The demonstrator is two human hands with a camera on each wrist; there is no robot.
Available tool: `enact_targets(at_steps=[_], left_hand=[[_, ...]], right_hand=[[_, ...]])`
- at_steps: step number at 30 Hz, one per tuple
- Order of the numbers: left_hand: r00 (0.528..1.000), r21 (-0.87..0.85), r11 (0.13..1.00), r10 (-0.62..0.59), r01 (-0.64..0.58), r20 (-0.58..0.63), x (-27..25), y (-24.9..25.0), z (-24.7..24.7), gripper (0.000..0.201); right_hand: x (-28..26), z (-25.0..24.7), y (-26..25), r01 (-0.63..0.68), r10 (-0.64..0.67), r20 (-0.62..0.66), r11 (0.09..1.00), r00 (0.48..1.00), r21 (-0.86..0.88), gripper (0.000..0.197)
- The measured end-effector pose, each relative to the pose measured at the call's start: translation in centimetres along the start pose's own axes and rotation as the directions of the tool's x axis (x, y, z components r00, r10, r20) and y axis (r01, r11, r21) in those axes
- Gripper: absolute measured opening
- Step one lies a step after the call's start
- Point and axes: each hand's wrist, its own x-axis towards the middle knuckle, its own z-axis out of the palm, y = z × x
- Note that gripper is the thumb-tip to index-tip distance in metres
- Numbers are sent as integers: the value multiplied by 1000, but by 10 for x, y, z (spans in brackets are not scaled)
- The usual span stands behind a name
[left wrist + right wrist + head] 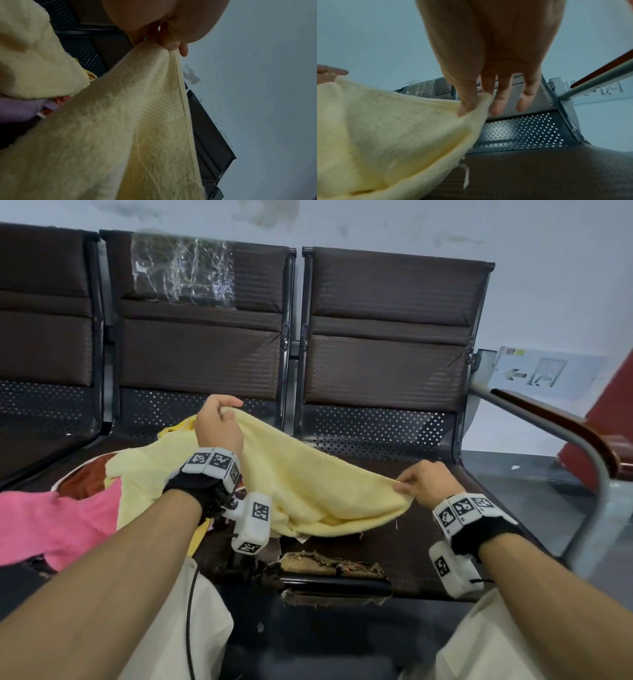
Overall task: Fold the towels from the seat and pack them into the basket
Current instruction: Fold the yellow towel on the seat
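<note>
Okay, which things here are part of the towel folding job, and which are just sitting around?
Job:
yellow towel, pinched by left hand and right hand
pink towel
seat

Lying about:
plastic wrap on a backrest
arrow sign

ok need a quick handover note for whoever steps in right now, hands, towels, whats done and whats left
Left hand: pinches one corner of the yellow towel, raised.
Right hand: pinches the opposite corner, lower, over the seat.
Yellow towel: stretched between both hands, its lower part sagging onto the seat; not yet folded.
Pink towel: heaped at the left with a brown one, both unfolded.
Basket: not clearly in view.
Left: fold the yellow towel, then the others, and pack them all.
</note>
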Motion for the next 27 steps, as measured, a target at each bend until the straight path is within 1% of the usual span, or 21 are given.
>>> enact_targets(at_steps=[2, 3, 4, 5, 7, 9, 11, 14, 16, 18, 20, 22, 24, 25, 26, 27], left_hand=[[1000, 26, 1000, -16, 16, -4, 3, -4, 1, 29], [1000, 39, 999, -15, 15, 0, 4, -6, 1, 29], [1000, 47, 999, -11, 11, 6, 5, -8, 2, 30], [1000, 53, 999, -6, 5, 16, 6, -10, 2, 30], [1000, 68, 998, 6, -8, 29, 9, -15, 2, 32], [1000, 100, 995, 11, -13, 24, 12, -20, 1, 33], [999, 136, 990, 20, -24, 31, 14, -23, 0, 34], [993, 199, 977, 62, -81, 100, 16, -26, -4, 37], [990, 253, 962, 70, -99, 122, 18, -28, -8, 39], [990, 318, 945, 39, -80, 134, 20, -28, -11, 38], [981, 404, 911, -4, -76, 193, 22, -27, -14, 38], [950, 514, 844, -19, -153, 313, 19, -23, -16, 37], [892, 591, 759, -32, -272, 451, 10, -16, -17, 36], [868, 605, 734, -40, -311, 495, 4, -13, -17, 35], [854, 610, 719, -44, -333, 518, -3, -9, -17, 32], [850, 612, 713, -43, -342, 525, -9, -6, -17, 28]], right_hand=[[3, 0, -4, 61, -53, -114, 996, 992, 59, 13], [4, 0, -7, 104, -98, -147, 994, 984, 36, 13], [4, 1, -12, 147, -145, -141, 989, 979, 1, 14], [4, 4, -16, 180, -182, -108, 983, 977, -26, 16], [3, 10, -23, 196, -197, -2, 978, 980, -72, 16], [3, 16, -26, 161, -153, 67, 979, 986, -124, 14], [6, 16, -25, 93, -82, 69, 981, 994, -170, 13], [12, 14, -19, -17, 28, 53, 981, 998, -192, 19], [15, 13, -13, -70, 77, 49, 989, 996, -133, 23], [16, 9, -7, -93, 94, 20, 996, 995, -15, 23], [16, 3, -1, -89, 102, -85, 986, 991, 138, 19], [14, -3, 0, -86, 148, -211, 956, 966, 279, 15], [12, -9, -4, -90, 217, -288, 913, 933, 397, 9], [11, -12, -8, -93, 250, -311, 892, 917, 443, 7], [11, -15, -13, -94, 283, -328, 867, 901, 489, 6], [12, -18, -17, -92, 321, -343, 834, 883, 544, 6]])
